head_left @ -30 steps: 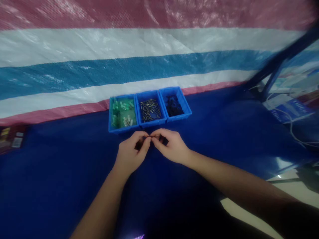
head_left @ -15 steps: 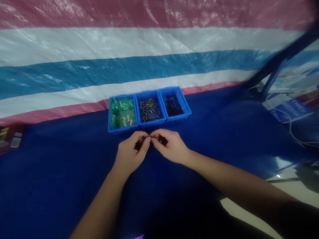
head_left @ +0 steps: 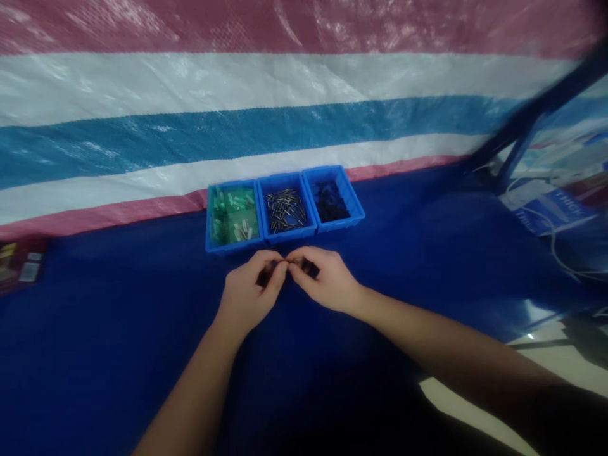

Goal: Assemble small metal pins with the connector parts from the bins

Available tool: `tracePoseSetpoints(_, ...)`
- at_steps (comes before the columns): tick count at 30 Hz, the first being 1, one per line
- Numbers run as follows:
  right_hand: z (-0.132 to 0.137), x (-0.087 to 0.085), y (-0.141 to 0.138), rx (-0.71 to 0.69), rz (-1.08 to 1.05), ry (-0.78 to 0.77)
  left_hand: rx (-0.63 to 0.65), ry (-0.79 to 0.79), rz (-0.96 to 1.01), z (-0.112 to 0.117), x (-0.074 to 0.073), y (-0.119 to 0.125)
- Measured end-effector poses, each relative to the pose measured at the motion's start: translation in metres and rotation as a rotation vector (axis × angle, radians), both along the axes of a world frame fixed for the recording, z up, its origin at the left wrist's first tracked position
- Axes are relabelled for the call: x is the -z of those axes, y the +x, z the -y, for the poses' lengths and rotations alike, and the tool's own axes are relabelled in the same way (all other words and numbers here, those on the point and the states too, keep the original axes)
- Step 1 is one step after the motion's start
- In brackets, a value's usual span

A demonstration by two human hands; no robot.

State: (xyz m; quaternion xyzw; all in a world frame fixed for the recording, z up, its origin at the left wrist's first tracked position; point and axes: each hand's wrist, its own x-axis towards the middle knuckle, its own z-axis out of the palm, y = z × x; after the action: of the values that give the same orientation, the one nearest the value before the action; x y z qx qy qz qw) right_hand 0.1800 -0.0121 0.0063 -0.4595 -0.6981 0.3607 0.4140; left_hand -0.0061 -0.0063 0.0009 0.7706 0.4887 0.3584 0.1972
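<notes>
My left hand [head_left: 247, 288] and my right hand [head_left: 327, 277] meet fingertip to fingertip above the dark blue table [head_left: 142, 354]. Thumb and forefinger are pinched together on each; whatever lies between the tips is too small and dark to make out. Just beyond them stand three blue bins side by side. The left bin [head_left: 235, 247] has green and whitish small pieces in it. Thin brass-coloured and dark pins [head_left: 285, 209] fill the middle bin [head_left: 291, 237]. In the right bin [head_left: 339, 224] lie dark small parts [head_left: 330, 201], blurred in outline.
A striped plastic sheet [head_left: 266, 136] hangs behind the bins. At the left edge sits a dark red box [head_left: 28, 263]. On the right are a dark frame post [head_left: 536, 114], a blue and white package [head_left: 553, 209] and a white cable [head_left: 553, 244].
</notes>
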Motion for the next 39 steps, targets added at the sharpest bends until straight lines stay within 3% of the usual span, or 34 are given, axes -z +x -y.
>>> tracePoseSetpoints(39,-0.0006,-0.0010,0.0009,-0.025,0.019,-0.009,-0.011,-0.028,-0.028,-0.0012,0.0005,-0.0012)
